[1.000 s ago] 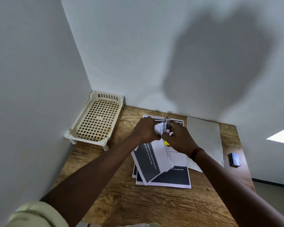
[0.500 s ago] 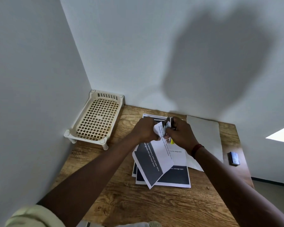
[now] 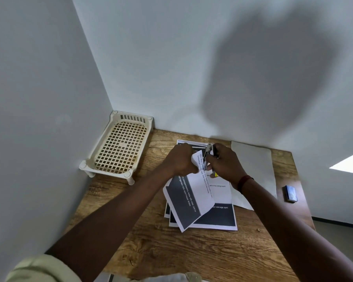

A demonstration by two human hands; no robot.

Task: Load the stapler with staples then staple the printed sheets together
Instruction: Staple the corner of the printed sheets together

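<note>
Looking down at a wooden tabletop (image 3: 143, 247) set in a corner w/ grey walls, we see both bare arms reaching in from the bottom edge. The left hand (image 3: 180, 159) is curled round the top corner of a printed sheet (image 3: 189, 200), fingers closed on the paper, lifting that corner off the tabletop so the page hangs tilted, its dark panel facing us. The right hand (image 3: 224, 163) grips a metal stapler (image 3: 209, 154), fingers wrapped tight round its body; the stapler stands roughly upright, touching the raised corner of the sheet, just beside the left hand. We can't tell whether the stapler is pressed closed on the paper; its mouth is partly hidden by the fingers. A bit of yellow (image 3: 216, 175) shows below the right hand, too small to identify. A dark red band (image 3: 244, 183) sits on the right wrist.

Under the lifted page lie more printed sheets (image 3: 218, 218), flat on the tabletop, approx. stacked but fanned at the lower edges. To their right, partly under them, is a blank grey-white sheet (image 3: 257, 169). Near the tabletop's right edge, well apart from the hands, rests a small dark box (image 3: 290, 193). In the far left corner, against both walls, stands a cream plastic tray (image 3: 118, 147) w/ a grid base on short legs.
</note>
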